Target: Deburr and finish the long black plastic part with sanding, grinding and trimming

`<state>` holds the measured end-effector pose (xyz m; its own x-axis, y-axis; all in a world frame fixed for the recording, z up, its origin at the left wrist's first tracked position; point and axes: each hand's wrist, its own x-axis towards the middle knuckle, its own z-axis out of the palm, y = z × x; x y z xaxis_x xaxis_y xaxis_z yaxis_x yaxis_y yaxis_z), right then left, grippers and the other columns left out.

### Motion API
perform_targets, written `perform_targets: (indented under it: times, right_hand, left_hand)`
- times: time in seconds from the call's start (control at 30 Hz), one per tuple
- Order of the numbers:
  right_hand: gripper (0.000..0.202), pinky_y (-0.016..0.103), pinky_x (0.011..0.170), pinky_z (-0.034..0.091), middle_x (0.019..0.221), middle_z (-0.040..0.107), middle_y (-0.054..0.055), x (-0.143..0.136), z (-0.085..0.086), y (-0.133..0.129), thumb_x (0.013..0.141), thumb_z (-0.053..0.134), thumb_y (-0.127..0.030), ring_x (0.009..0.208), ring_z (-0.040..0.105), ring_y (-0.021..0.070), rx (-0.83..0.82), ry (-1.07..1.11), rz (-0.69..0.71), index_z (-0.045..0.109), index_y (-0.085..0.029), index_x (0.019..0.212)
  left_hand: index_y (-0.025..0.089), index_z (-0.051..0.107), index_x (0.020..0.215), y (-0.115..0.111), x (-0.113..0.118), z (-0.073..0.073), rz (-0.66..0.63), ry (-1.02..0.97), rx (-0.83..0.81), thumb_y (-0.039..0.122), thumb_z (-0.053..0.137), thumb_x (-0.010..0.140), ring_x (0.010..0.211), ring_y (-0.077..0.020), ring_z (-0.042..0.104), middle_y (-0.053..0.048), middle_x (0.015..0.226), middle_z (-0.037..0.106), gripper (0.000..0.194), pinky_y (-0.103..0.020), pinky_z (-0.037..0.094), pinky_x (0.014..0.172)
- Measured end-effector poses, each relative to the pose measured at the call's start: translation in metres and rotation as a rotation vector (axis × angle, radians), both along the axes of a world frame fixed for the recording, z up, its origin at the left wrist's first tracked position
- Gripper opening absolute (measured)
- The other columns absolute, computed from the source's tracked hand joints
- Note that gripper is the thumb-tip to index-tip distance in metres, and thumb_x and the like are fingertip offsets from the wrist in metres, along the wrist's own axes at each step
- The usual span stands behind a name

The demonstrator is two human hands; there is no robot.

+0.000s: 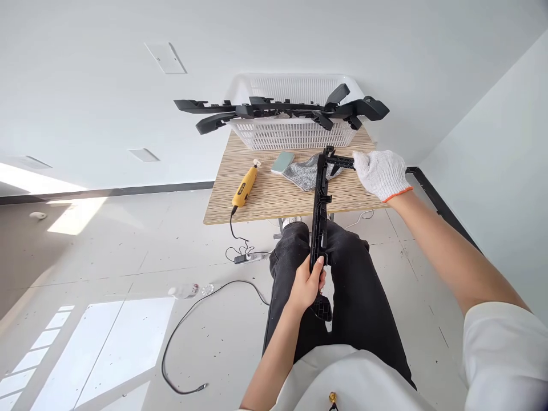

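Observation:
A long black plastic trim piece with clips and ribs reaches from over my lap up to above the table. My left hand, bare, is closed around its lower part, near a wider ribbed end. At its far end a short black arm sticks out to the right. My right hand, in a white knit glove with an orange cuff, is closed on the outer end of that arm. Behind the piece, a grey cloth-like glove lies on the table beside a pale green block.
On the wooden table lies a yellow corded rotary tool. A white plastic basket behind it carries several black trim pieces across its rim. A power strip, a black cable and a plastic bottle lie on the floor.

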<state>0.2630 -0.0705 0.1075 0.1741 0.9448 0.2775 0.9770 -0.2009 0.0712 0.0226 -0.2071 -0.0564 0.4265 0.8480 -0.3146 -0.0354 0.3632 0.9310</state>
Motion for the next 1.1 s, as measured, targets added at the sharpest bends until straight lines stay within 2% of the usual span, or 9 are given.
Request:
perform_targets:
  times: [0.13,0.23,0.4,0.53,0.73,1.1]
  right_hand:
    - [0.078,0.036,0.064,0.033,0.078,0.068,0.021,0.002,-0.005,0.002,0.105,0.006,-0.047,0.076,0.062,0.0276,0.016,-0.020,0.028,0.072,-0.008,0.094]
    - [0.073,0.037,0.066,0.035,0.087,0.071,0.022,-0.003,-0.004,0.004,0.106,0.008,-0.042,0.082,0.065,0.0292,-0.031,-0.025,0.043,0.072,-0.007,0.102]
    - [0.070,0.039,0.067,0.037,0.094,0.073,0.024,-0.008,-0.003,0.009,0.106,0.011,-0.039,0.088,0.067,0.0335,-0.127,-0.030,-0.012,0.073,-0.008,0.102]
    - [0.060,0.038,0.067,0.036,0.099,0.073,0.023,-0.002,-0.006,0.009,0.105,0.016,-0.032,0.089,0.067,0.0328,-0.186,-0.106,0.073,0.070,-0.008,0.114]
    - [0.044,0.035,0.064,0.031,0.098,0.073,0.018,0.010,-0.018,0.008,0.100,0.029,-0.023,0.085,0.067,0.0309,-0.166,-0.240,0.174,0.067,-0.012,0.120]
    - [0.046,0.035,0.061,0.026,0.092,0.072,0.020,0.015,-0.023,0.012,0.097,0.026,-0.018,0.077,0.064,0.0296,-0.163,-0.289,0.190,0.066,-0.009,0.118]
  left_hand:
    - [0.021,0.044,0.089,-0.001,-0.001,-0.001,-0.003,0.011,0.004,0.066,0.050,0.097,0.047,-0.0062,0.041,0.008,0.063,0.046,0.046,-0.021,0.040,0.044]
    - [0.021,0.044,0.089,-0.001,-0.001,-0.001,-0.008,0.018,0.013,0.065,0.050,0.097,0.047,-0.0061,0.041,0.008,0.063,0.046,0.045,-0.021,0.040,0.045]
    - [0.022,0.042,0.087,-0.001,-0.001,-0.001,-0.004,0.017,0.008,0.065,0.050,0.097,0.047,-0.0060,0.041,0.008,0.063,0.046,0.045,-0.021,0.041,0.045]
    - [0.022,0.042,0.087,0.000,-0.001,-0.001,-0.008,0.023,0.011,0.065,0.049,0.098,0.047,-0.0061,0.041,0.008,0.063,0.046,0.045,-0.021,0.041,0.045]
    - [0.022,0.039,0.085,0.000,-0.001,-0.001,-0.012,0.027,0.017,0.063,0.050,0.098,0.047,-0.0061,0.041,0.008,0.063,0.045,0.044,-0.021,0.040,0.045]
    - [0.023,0.039,0.085,-0.001,-0.001,-0.001,-0.014,0.043,0.022,0.064,0.049,0.098,0.047,-0.0069,0.041,0.008,0.062,0.045,0.045,-0.021,0.041,0.045]
